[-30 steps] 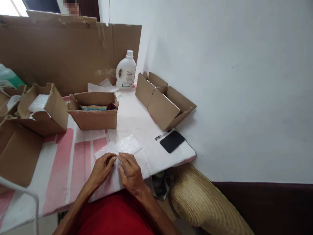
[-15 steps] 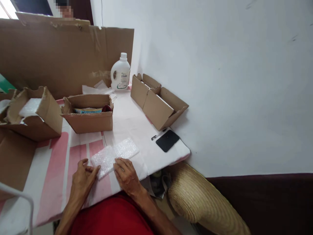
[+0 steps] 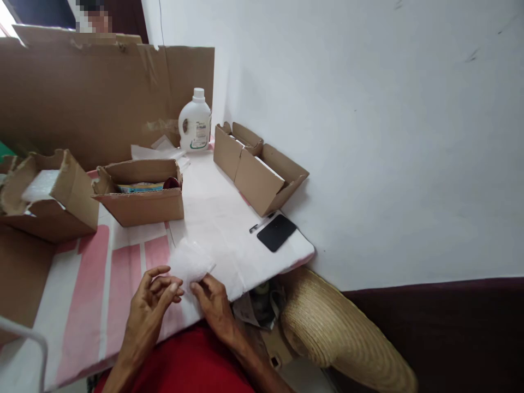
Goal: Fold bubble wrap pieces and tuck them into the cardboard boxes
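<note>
A small sheet of bubble wrap (image 3: 189, 263) is lifted a little off the pink and white striped cloth (image 3: 123, 262) near the table's front edge; it looks blurred. My left hand (image 3: 152, 299) pinches its near left edge with curled fingers. My right hand (image 3: 213, 303) grips its near right edge, fingers closed on it. Both forearms reach in from the bottom over a red garment.
An open cardboard box (image 3: 139, 194) with colourful items stands behind the hands. Another open box (image 3: 45, 199) holds white foam at left. Two empty boxes (image 3: 257, 172), a white jug (image 3: 195, 123), a black phone (image 3: 277, 232), a pen, a straw hat (image 3: 339, 333) below, a cardboard wall behind.
The bubble wrap lay flat under my hands; now both hands have picked it up off the cloth and it is bunched and blurred. The view has shifted slightly right.
</note>
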